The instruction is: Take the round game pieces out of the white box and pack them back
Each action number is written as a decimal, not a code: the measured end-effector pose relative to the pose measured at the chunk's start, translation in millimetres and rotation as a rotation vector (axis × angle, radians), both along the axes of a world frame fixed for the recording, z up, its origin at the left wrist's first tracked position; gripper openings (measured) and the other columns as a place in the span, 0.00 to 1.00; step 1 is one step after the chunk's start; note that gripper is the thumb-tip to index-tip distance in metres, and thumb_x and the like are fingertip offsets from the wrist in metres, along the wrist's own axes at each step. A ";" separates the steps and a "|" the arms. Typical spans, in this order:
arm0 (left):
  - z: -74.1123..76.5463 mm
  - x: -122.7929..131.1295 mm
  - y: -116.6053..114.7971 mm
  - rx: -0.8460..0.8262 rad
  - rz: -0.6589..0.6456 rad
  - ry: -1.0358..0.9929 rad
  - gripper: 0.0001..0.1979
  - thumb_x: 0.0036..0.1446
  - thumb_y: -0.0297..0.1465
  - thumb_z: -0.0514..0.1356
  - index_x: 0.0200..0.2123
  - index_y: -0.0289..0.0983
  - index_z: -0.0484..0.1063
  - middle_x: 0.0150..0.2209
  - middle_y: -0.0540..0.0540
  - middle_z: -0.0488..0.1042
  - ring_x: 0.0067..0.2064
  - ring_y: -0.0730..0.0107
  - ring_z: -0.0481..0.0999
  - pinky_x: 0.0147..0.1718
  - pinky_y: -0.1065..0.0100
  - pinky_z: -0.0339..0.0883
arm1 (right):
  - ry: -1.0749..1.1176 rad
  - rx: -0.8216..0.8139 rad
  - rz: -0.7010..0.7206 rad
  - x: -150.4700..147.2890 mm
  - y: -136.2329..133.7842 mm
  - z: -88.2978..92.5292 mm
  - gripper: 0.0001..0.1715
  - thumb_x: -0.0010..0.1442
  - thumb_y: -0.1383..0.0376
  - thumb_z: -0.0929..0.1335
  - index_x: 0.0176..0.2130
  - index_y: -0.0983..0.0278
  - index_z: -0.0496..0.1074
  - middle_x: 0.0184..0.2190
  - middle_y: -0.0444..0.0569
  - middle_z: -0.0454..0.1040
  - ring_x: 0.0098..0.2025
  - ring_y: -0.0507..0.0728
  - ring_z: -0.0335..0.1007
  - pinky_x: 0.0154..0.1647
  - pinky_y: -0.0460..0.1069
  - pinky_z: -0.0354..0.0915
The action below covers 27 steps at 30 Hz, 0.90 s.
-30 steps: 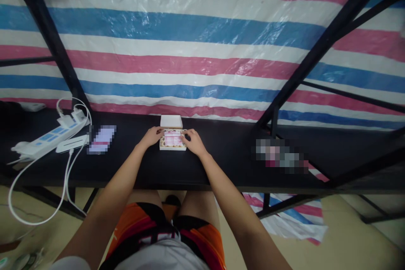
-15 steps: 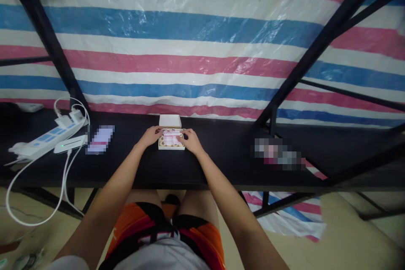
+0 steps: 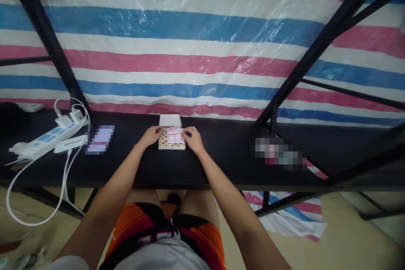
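Folded paper [image 3: 175, 136] has slid rightward since the earlier frame, baring round pieces [image 3: 162, 139] at the left of the white box [image 3: 171, 147]; it lies over the pieces, its crease running side to side, its long axis hard to tell; the box stretches longest along the black desk [image 3: 177, 173]; left hand [image 3: 152, 136] at the box's far left corner, right hand [image 3: 194, 139] at the paper's right edge; the hands are apart, each grip too small to judge; a lid [image 3: 170, 120] sits just behind.

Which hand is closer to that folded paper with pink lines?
The right. The right hand has its fingertips at the right edge of the paper; the left hand is farther off, by the left side of the box.
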<state>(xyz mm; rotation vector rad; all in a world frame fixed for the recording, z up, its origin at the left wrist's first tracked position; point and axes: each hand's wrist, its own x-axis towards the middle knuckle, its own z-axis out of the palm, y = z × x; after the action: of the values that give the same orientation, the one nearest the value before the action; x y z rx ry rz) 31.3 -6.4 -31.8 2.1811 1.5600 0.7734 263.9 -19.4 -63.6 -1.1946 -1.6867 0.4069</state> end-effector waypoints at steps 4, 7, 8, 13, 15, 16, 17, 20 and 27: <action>-3.5 -1.3 1.9 0.003 -0.012 -0.008 0.19 0.57 0.37 0.54 0.47 0.34 0.74 0.39 0.42 0.77 0.40 0.63 0.74 0.40 0.69 0.65 | 0.118 -0.052 0.024 0.3 -4.3 4.9 0.10 0.54 0.59 0.64 0.33 0.63 0.70 0.31 0.46 0.71 0.33 0.54 0.66 0.36 0.48 0.61; -6.6 -1.9 3.7 0.024 0.007 0.008 0.19 0.58 0.38 0.54 0.47 0.34 0.74 0.40 0.42 0.75 0.41 0.64 0.74 0.44 0.68 0.65 | 0.259 -0.128 0.049 2.0 -3.5 4.7 0.11 0.53 0.57 0.65 0.33 0.62 0.68 0.23 0.40 0.66 0.26 0.51 0.60 0.31 0.46 0.58; -7.2 -1.7 4.2 0.045 0.019 0.013 0.19 0.58 0.38 0.54 0.48 0.34 0.74 0.41 0.41 0.74 0.42 0.64 0.73 0.46 0.67 0.64 | 0.305 -0.142 0.049 3.2 -2.4 4.3 0.11 0.52 0.57 0.66 0.32 0.62 0.67 0.21 0.38 0.64 0.24 0.50 0.58 0.29 0.45 0.57; -2.6 3.4 2.0 0.191 0.065 -0.038 0.19 0.60 0.39 0.52 0.47 0.33 0.73 0.43 0.39 0.72 0.47 0.62 0.70 0.52 0.62 0.61 | 0.519 -0.169 0.036 9.6 3.1 3.7 0.14 0.48 0.56 0.68 0.31 0.63 0.66 0.18 0.35 0.57 0.21 0.48 0.51 0.24 0.44 0.51; 2.2 8.7 -2.1 0.218 0.014 -0.059 0.19 0.60 0.40 0.51 0.43 0.34 0.75 0.41 0.40 0.73 0.45 0.61 0.71 0.51 0.61 0.61 | 0.586 -0.189 0.059 9.1 2.7 4.9 0.15 0.47 0.56 0.69 0.32 0.62 0.66 0.18 0.35 0.57 0.21 0.47 0.50 0.23 0.44 0.49; 4.5 12.1 -4.6 0.225 -0.025 -0.064 0.19 0.61 0.40 0.51 0.42 0.34 0.75 0.41 0.41 0.73 0.45 0.61 0.71 0.51 0.61 0.61 | 0.612 -0.202 0.083 7.7 1.8 5.7 0.16 0.47 0.55 0.69 0.32 0.62 0.66 0.18 0.35 0.57 0.20 0.47 0.50 0.23 0.44 0.49; 6.5 15.8 -7.1 0.229 -0.061 -0.068 0.19 0.61 0.41 0.50 0.40 0.35 0.76 0.40 0.41 0.74 0.44 0.61 0.71 0.50 0.61 0.61 | 0.630 -0.214 0.109 5.7 0.5 6.7 0.16 0.47 0.55 0.70 0.32 0.62 0.66 0.18 0.35 0.58 0.20 0.47 0.50 0.22 0.44 0.49; 9.1 26.9 -13.2 0.236 -0.130 -0.086 0.18 0.58 0.43 0.53 0.35 0.36 0.75 0.38 0.43 0.74 0.42 0.62 0.70 0.46 0.63 0.62 | 0.635 -0.235 0.170 -1.6 -3.6 10.1 0.16 0.46 0.55 0.70 0.31 0.62 0.66 0.18 0.35 0.57 0.20 0.47 0.51 0.23 0.44 0.49; 4.9 26.6 -4.7 0.196 0.001 -0.301 0.15 0.54 0.40 0.55 0.25 0.35 0.71 0.23 0.50 0.70 0.27 0.71 0.66 0.31 0.70 0.61 | 0.465 -0.191 0.100 -2.2 -5.5 10.8 0.16 0.51 0.53 0.67 0.35 0.62 0.68 0.25 0.42 0.70 0.29 0.52 0.65 0.30 0.46 0.61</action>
<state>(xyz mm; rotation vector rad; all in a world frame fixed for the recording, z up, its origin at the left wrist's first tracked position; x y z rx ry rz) 57.9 -11.0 -26.9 2.0723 1.3826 1.2371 261.6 -24.8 -52.9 -1.0508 -1.3252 0.8539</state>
